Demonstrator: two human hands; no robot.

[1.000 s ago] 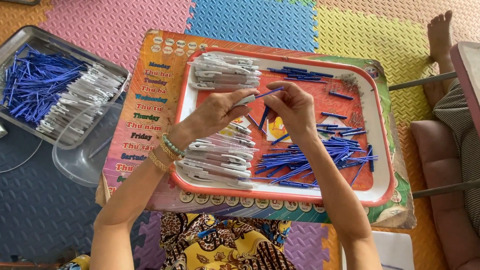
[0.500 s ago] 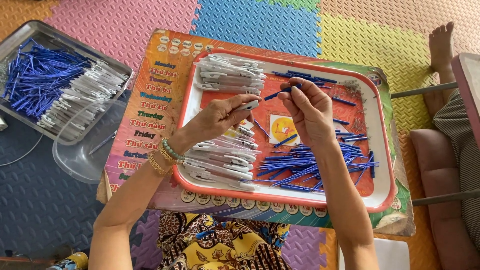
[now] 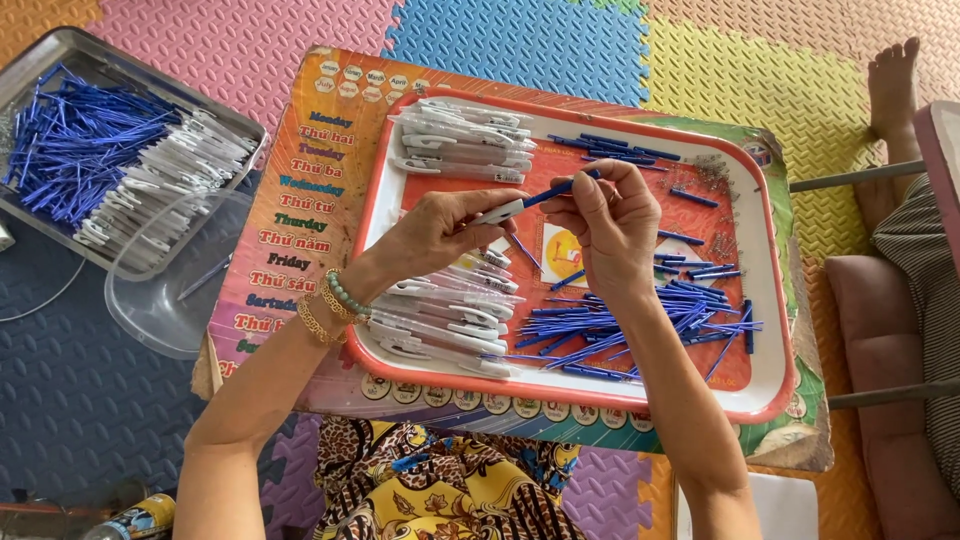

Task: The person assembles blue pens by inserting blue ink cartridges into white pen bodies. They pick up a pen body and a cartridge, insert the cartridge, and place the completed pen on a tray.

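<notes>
A floor of interlocking foam mats [image 3: 500, 40] in pink, blue, yellow and orange lay beneath everything. Under both hands sat a small folding table [image 3: 290, 220] with a colourful printed top, and on it a red and white plastic tray [image 3: 770, 330] that filled most of the surface. Well to the left of the left hand stood a metal tray [image 3: 60, 50] heaped with blue refills and white pen barrels, with a clear plastic lid [image 3: 160, 300] (empty-looking) just beside it.

Below the left hand [image 3: 440, 235], on the red tray, lay a pile of white pen barrels [image 3: 440, 320]; a second pile [image 3: 465, 140] lay above it. Below and to the right of the right hand [image 3: 610, 225] spread a loose heap of blue refills [image 3: 640, 325], with more scattered above the hand.

The left hand was closed around one white pen barrel [image 3: 500, 212], pinched between thumb and fingers. The right hand pinched a blue refill [image 3: 560, 190] at its fingertips, its end meeting the barrel's open end between the two hands. Beaded bracelets [image 3: 335, 305] circled the left wrist.
</notes>
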